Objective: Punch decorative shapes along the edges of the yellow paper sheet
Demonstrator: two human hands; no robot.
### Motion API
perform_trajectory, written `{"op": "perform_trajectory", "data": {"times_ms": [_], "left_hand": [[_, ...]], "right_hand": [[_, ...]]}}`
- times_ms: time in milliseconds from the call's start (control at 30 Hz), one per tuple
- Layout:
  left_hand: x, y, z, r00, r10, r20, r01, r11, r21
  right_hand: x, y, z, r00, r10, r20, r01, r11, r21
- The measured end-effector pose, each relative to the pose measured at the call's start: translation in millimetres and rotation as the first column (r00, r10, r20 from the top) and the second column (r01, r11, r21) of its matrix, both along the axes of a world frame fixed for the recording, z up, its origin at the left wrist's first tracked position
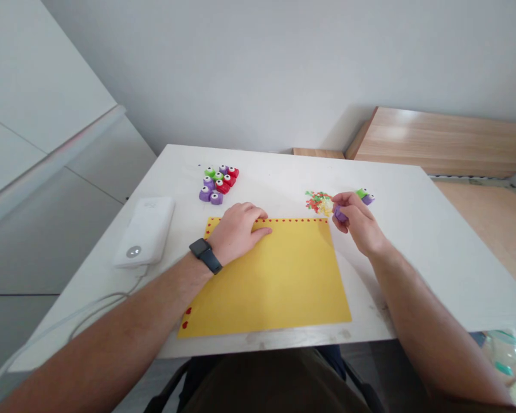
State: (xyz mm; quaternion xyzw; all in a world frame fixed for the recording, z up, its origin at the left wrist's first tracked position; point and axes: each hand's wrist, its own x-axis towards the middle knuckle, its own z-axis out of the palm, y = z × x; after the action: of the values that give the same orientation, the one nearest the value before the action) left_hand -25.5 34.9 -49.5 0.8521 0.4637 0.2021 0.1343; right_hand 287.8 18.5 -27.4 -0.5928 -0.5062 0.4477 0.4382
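A yellow sheet of paper (284, 275) lies on the white table, with small red shapes along its top edge and at its left edge. My left hand (241, 229) rests flat on the sheet's upper left part, fingers stretched out. Beside the sheet's upper right corner, my right hand (356, 221) is closed around a small purple paper punch (339, 214). Its fingers partly cover the punch. Just left of these fingers is a pile of green, red and pale yellow paper bits (319, 202). Behind the right hand sit a green punch (361, 193) and another purple one (368, 199).
Several purple, green and red punches (218, 184) with eye-like tops stand grouped at the back left. A white power bank (146, 229) with a cable (107, 297) lies on the left of the table. Wooden boards (447, 140) are at the far right.
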Motion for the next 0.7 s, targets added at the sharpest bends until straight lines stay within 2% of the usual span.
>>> {"op": "perform_trajectory", "data": {"times_ms": [200, 367, 533, 700], "left_hand": [[0, -1, 0.5, 0.999, -0.002, 0.038, 0.002, 1.000, -0.018], [2, -1, 1.9, 0.998, 0.005, 0.060, -0.004, 1.000, -0.021], [-1, -2, 7.3, 0.996, 0.014, 0.092, -0.010, 0.999, -0.034], [-4, -3, 11.8, 0.993, 0.032, 0.112, -0.026, 0.998, -0.052]], "right_hand": [[15, 0, -9.8, 0.999, -0.035, -0.035, 0.035, 0.999, 0.013], [17, -1, -8.1, 0.997, -0.075, -0.009, 0.076, 0.994, 0.080], [13, -4, -4.1, 0.994, -0.044, -0.097, 0.054, 0.993, 0.103], [10, -5, -4.0, 0.994, -0.015, -0.109, 0.026, 0.994, 0.101]]}}
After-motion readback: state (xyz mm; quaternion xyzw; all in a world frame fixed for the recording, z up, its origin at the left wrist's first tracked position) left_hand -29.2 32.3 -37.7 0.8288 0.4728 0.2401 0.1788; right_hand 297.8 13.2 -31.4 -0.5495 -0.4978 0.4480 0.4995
